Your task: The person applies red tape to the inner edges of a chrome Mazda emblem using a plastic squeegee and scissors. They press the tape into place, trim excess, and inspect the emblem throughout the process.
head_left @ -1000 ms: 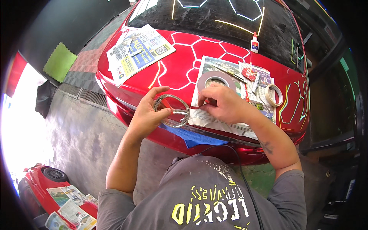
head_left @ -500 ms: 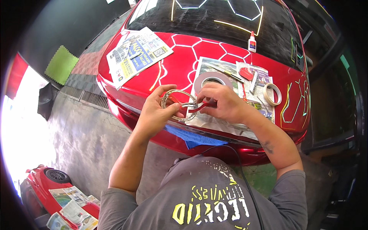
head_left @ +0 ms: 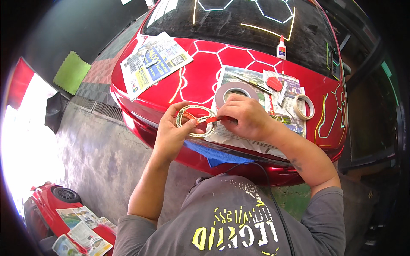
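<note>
My left hand (head_left: 170, 134) is closed round the left side of an oval, pale metallic ring-shaped emblem (head_left: 201, 107), thumb in front and fingers behind. A narrow red strip (head_left: 212, 120) runs from the emblem's right side to my right hand (head_left: 247, 118), whose thumb and fingers pinch its end. Both hands are above the near edge of a red car's rear lid. Just beyond my right hand, a grey tape roll (head_left: 223, 93) lies on newspaper (head_left: 228, 137). My right fingers hide part of the strip.
A cream tape roll (head_left: 310, 112), a utility knife (head_left: 282, 94) and a red patch (head_left: 273, 84) lie right of my hands. A glue bottle (head_left: 281, 50) stands near the rear window. A folded newspaper (head_left: 156, 66) lies left. A blue cloth (head_left: 213, 153) hangs below the edge.
The emblem has tilted and shifted slightly left and down, showing its face more fully. My right hand has drawn slightly away from it, and more red strip shows between them.
</note>
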`<state>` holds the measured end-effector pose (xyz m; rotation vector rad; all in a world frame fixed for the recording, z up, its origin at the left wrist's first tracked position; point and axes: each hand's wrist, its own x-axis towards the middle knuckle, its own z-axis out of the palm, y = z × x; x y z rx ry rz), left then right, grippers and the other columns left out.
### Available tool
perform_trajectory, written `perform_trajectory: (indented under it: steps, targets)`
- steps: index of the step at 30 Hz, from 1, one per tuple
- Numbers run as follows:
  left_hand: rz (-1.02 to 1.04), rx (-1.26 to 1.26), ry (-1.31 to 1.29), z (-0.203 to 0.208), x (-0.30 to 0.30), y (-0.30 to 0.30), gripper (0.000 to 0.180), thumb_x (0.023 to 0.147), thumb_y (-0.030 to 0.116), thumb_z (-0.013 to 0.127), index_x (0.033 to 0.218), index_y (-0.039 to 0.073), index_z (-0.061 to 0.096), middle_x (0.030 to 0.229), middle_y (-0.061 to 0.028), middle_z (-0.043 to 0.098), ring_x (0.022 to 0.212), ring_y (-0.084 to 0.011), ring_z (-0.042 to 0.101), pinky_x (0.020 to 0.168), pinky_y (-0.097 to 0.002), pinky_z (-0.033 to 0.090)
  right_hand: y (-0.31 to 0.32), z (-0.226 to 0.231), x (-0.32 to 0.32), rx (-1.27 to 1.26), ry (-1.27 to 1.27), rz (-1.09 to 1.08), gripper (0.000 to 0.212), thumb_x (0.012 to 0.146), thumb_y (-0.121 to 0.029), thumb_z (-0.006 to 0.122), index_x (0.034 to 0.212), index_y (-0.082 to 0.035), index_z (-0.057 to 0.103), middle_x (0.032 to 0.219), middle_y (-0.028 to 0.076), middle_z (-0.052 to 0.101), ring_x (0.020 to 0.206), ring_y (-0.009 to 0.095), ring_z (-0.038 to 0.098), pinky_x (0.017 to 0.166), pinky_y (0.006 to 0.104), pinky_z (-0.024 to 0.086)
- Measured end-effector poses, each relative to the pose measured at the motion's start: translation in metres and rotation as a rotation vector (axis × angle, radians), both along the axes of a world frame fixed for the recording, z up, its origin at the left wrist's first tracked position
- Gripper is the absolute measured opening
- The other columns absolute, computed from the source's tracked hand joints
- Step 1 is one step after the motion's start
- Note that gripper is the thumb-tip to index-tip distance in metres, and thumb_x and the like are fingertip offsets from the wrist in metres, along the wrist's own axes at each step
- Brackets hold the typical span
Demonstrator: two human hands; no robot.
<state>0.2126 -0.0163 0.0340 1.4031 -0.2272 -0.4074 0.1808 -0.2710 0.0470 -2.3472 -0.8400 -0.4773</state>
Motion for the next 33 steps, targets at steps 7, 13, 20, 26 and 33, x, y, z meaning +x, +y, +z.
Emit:
perform_trajectory:
  steps: [7,13,20,26,33]
  targets:
    - [-0.073,0.054,-0.061,-0.003,-0.006,-0.001,0.054,0.1,0.0,0.067,0.149,-0.001,0.046,0.096,-0.0089,0.07,0.085,-0.0177,0.076,0.076,-0.0295,0.064,-0.004,0.004,0.0,0.137,0.188,0.037,0.022,0.081,0.0,0.083,0.102,-0.006,0.078,0.097,0.01,0.075,0.093,0.027,0.07,0.084,0.0386,0.056]
    - [-0.102,0.066,-0.088,0.0,-0.004,-0.012,0.051,0.1,-0.002,0.063,0.149,-0.002,0.048,0.096,-0.01,0.071,0.087,-0.0192,0.076,0.077,-0.03,0.064,-0.007,0.004,0.0,0.164,0.213,0.084,0.022,0.082,-0.002,0.085,0.102,-0.008,0.081,0.101,0.01,0.076,0.098,0.027,0.07,0.086,0.0385,0.056]
    - [-0.102,0.104,-0.096,0.0,-0.003,-0.016,0.051,0.1,-0.002,0.063,0.148,-0.001,0.048,0.099,-0.0128,0.072,0.088,-0.0196,0.076,0.079,-0.03,0.065,-0.006,0.005,-0.002,0.109,0.167,0.075,0.023,0.082,-0.001,0.085,0.103,-0.009,0.083,0.105,0.01,0.075,0.101,0.027,0.07,0.088,0.0384,0.057]
    - [-0.081,0.111,-0.109,-0.002,-0.003,-0.016,0.051,0.099,-0.002,0.064,0.148,-0.002,0.049,0.098,-0.012,0.072,0.088,-0.0189,0.076,0.079,-0.0296,0.064,-0.005,0.005,0.001,0.093,0.168,0.088,0.023,0.081,0.0,0.085,0.103,-0.009,0.083,0.104,0.008,0.075,0.101,0.025,0.069,0.087,0.038,0.057]
    - [-0.086,0.092,-0.113,-0.003,-0.001,-0.015,0.051,0.098,-0.003,0.064,0.147,-0.001,0.05,0.097,-0.0109,0.071,0.087,-0.017,0.074,0.078,-0.029,0.064,-0.002,0.01,0.003,0.053,0.183,0.104,0.024,0.08,0.001,0.084,0.101,-0.008,0.082,0.102,0.008,0.075,0.1,0.025,0.069,0.086,0.0381,0.057]
